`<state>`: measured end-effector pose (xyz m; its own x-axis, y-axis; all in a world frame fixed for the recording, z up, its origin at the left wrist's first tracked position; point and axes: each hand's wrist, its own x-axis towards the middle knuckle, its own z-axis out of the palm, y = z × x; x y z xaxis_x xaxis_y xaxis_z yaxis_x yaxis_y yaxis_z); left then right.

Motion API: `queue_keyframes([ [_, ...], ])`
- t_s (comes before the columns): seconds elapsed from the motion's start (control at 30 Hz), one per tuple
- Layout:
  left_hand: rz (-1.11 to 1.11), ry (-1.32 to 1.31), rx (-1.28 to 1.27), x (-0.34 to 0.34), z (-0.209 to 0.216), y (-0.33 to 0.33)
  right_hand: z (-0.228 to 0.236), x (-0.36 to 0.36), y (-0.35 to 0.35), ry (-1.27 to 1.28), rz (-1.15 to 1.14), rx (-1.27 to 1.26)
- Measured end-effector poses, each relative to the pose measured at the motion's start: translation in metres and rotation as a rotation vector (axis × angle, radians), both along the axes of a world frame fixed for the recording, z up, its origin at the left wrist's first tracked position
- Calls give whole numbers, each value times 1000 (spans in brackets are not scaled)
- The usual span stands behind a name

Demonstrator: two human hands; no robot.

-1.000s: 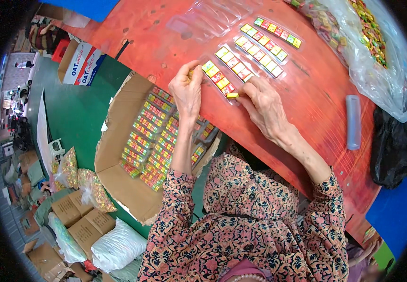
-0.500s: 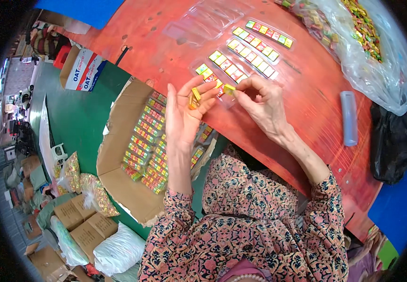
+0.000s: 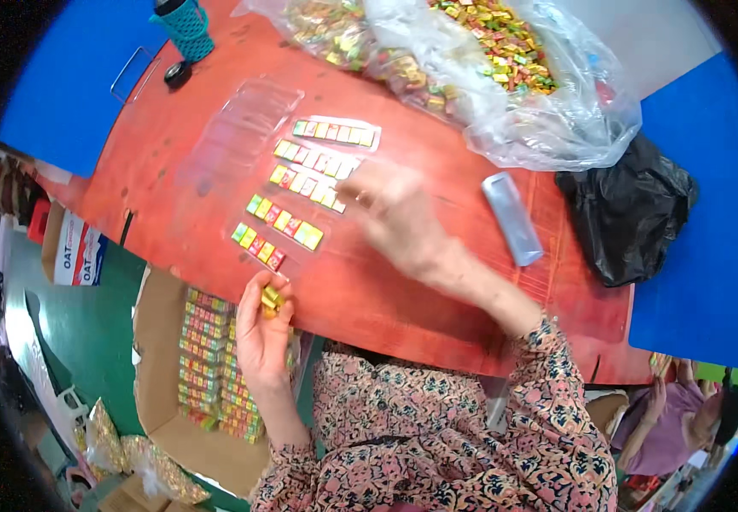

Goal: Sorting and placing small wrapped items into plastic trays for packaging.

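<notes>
My left hand [image 3: 265,341] is at the table's near edge, palm up, with its fingers curled round a few gold-yellow wrapped candies [image 3: 272,299]. Just beyond its fingertips is the nearest short row of candies [image 3: 258,247]. My right hand [image 3: 399,222] is over the table, at the right end of the rows; motion smears its fingers, and whether they hold anything cannot be made out. Several rows of small red, yellow and green candies [image 3: 285,222] lie side by side in clear plastic trays [image 3: 376,136]. Part of the middle rows is hidden behind my right hand.
Empty clear trays [image 3: 245,119] lie at the far left. Big clear bags of candies [image 3: 505,51] stand at the back, with a black plastic bag [image 3: 629,213] and a clear plastic box [image 3: 512,218] at right. A carton of packed candies [image 3: 160,341] is below left. Another person [image 3: 672,418] is at lower right.
The view has turned toward the right. My right hand, earlier pinching a yellow candy beside my left, has moved away to the right. My left fingers have curled in more.
</notes>
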<state>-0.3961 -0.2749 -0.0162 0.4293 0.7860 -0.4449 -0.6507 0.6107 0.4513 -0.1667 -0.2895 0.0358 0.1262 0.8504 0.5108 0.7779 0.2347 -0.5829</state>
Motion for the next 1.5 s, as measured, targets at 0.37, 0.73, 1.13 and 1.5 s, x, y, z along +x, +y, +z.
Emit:
queue_keyframes([
  [0.37,7,97,125,-5,-20,2,12,302,23,-101,-744,-84],
  [0.73,150,321,70,3,-18,-1,-18,272,50,-210,-486,-268],
  [1.13,165,398,119,7,-18,-2,-29,256,57,-511,-326,-57],
  [1.5,61,278,205,-3,-21,0,-9,300,48,526,-345,-67],
])
